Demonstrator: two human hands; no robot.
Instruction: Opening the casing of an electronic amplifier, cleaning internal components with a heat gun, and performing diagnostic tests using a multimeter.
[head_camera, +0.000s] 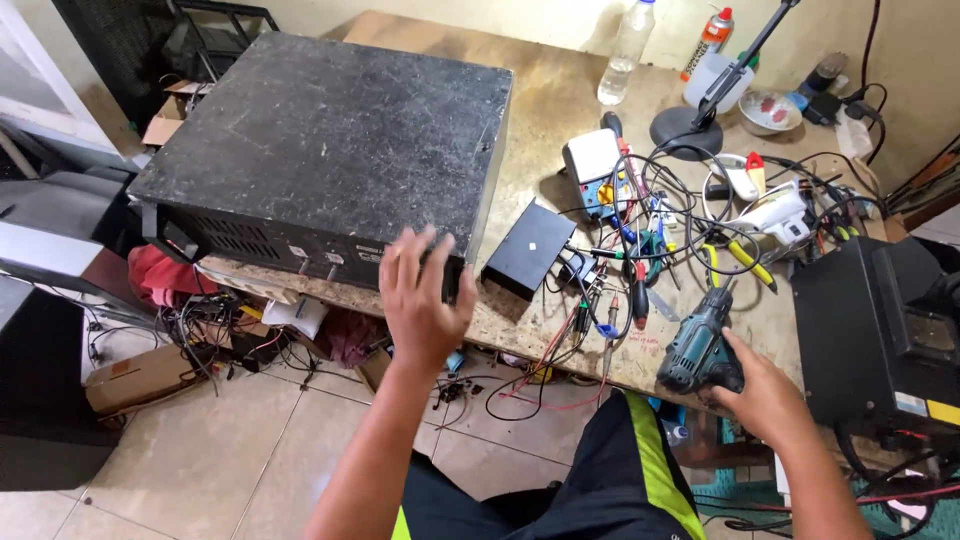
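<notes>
Here, one large black metal case (325, 150), scratched on its lid, lies flat on the wooden workbench (560, 110), its vented front panel overhanging the near edge, probably so that the panel can be reached from the seat. To the right of the case, well apart, stands one black boxy unit (875, 325) at the bench's right end. Just right of the case's front corner lies one small flat black box (530, 250), and beyond that a tangle of wires (640, 240) with one yellow-handled pair of pliers (745, 262) among them. Behind the tangle, further from the case, stand one clear plastic bottle (625, 45) and one black lamp stand (690, 125). The left hand (422, 295) is spread open, fingers splayed, at the case's front right corner, holding nothing; whether it touches the panel cannot be told. The right hand (765, 395) is closed around the grip of one dark green cordless drill (700, 345), which rests on the bench edge right of the case, nose pointing away from the person.
</notes>
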